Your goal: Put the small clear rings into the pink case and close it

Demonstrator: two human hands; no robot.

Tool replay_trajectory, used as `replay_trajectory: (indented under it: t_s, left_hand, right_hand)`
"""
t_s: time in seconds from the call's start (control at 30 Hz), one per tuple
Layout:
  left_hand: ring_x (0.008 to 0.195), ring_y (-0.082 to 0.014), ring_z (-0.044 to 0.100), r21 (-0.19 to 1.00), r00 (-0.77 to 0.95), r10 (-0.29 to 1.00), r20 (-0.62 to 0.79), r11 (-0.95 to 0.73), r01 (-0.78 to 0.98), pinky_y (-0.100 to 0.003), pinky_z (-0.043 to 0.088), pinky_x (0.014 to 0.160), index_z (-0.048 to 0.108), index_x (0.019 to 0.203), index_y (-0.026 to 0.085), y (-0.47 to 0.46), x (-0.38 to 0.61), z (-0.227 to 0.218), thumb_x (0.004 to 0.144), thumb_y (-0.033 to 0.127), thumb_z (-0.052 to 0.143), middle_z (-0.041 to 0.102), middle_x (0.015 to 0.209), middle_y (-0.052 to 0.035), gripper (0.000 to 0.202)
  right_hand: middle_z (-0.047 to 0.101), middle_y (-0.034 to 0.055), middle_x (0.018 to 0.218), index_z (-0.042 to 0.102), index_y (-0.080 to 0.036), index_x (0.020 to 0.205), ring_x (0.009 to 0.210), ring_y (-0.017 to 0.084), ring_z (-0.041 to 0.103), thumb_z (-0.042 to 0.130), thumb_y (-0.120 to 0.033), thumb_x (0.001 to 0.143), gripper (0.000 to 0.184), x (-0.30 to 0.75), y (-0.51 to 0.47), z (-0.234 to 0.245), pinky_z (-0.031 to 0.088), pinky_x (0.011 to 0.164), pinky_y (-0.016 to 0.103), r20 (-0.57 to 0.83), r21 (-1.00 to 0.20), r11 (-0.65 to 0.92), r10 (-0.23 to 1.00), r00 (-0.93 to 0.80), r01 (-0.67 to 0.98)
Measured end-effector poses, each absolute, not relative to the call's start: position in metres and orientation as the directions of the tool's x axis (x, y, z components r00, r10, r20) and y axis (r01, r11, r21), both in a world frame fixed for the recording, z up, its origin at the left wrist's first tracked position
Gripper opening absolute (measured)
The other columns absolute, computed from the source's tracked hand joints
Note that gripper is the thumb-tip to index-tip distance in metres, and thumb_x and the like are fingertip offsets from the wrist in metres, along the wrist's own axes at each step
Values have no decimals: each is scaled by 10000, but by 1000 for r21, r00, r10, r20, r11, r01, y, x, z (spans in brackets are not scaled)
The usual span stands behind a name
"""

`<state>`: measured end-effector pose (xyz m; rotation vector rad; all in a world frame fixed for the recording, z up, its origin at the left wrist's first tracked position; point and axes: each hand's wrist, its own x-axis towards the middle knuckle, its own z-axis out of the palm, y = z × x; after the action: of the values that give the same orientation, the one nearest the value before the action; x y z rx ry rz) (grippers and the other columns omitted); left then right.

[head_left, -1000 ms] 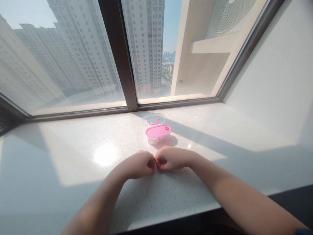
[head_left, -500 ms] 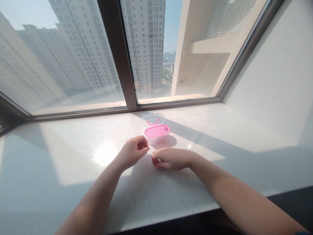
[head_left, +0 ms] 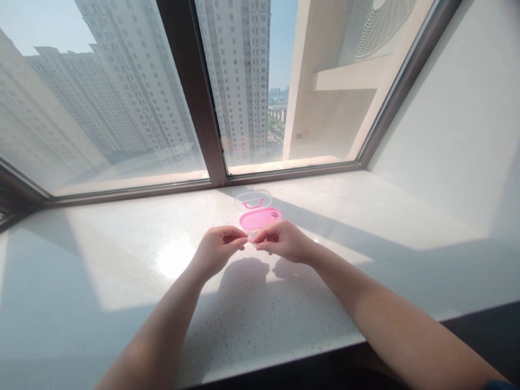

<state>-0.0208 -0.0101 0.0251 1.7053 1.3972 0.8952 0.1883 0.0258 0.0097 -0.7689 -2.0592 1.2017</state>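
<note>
We hold both hands raised a little above the white sill [head_left: 365,227], fingertips brought together just in front of the small pink box [head_left: 260,219]. Our left hand [head_left: 219,250] is curled with thumb and forefinger pinched, and our right hand [head_left: 282,241] mirrors it, its thumb and forefinger closed toward the same spot. Something tiny seems to sit between the two pinches, but it is too small and too washed out by the sun for us to say what it is, or even to be sure that either hand truly has hold of anything. The pink box stands on the sill near the window frame [head_left: 195,97], open, with its clear lid [head_left: 252,198] tilted back behind it and a pink handle showing through the plastic. We judge the work to be at an early or middle point: the box is already opened, and the fingers are busy with some fine handling near it, while nothing lies set out on the sill beside it. The near edge of the box is covered by our fingertips, so its contents cannot be read. Our forearms run out of the bottom of the view, and the strong glare flattens detail on the stone.
</note>
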Motion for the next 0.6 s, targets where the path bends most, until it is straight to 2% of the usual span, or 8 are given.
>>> replay_trajectory:
  t_s: [0.13,0.3,0.5,0.6]
  left_hand:
    - [642,-169,652,886,142,988,54,-113,450,-250,464,548,700,831,152,-11,-20,29,799,301,642,691,672,-49,164]
    - [564,-142,638,946,124,989,81,-116,303,-236,468,503,637,825,141,-11,-19,29,824,286,624,664,663,-27,146]
    - [659,-175,692,975,64,990,123,-132,176,-250,519,556,637,821,133,-9,-20,25,795,270,670,707,711,-55,144]
    - [741,-222,719,982,4,995,103,-103,156,-278,546,590,663,830,123,-9,-18,25,762,285,704,732,747,-85,180]
  right_hand:
    - [678,27,655,753,-141,815,564,111,546,694,-225,751,122,188,30,8,423,520,233,266,-877,444,768,-583,184]
    - [719,48,724,770,-150,867,597,121,570,673,-183,739,164,188,31,8,447,545,240,275,-899,408,808,-521,159]
    - [735,62,774,768,-151,896,697,162,641,636,-176,740,206,189,31,12,506,615,277,261,-931,343,863,-433,122]
    - [709,51,688,764,-140,792,669,164,632,628,-211,763,157,191,32,16,510,633,293,280,-926,357,870,-405,125]
